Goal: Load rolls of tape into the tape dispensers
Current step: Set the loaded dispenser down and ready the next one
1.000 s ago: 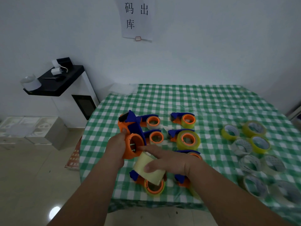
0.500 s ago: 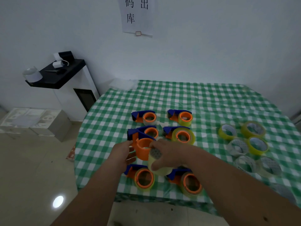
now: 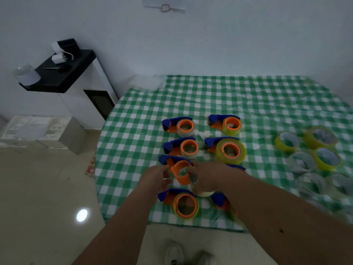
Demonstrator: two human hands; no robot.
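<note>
Dim room, pale walls

A white cabinet with a black top stands left by the wall; glossy beige floor (one bright light reflection); grey boxes beside it.

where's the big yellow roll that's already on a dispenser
In the head view, the big yellow roll sits mid-table in the right column, second row back, right of a clear-roll dispenser and just beyond the right hand.
</note>
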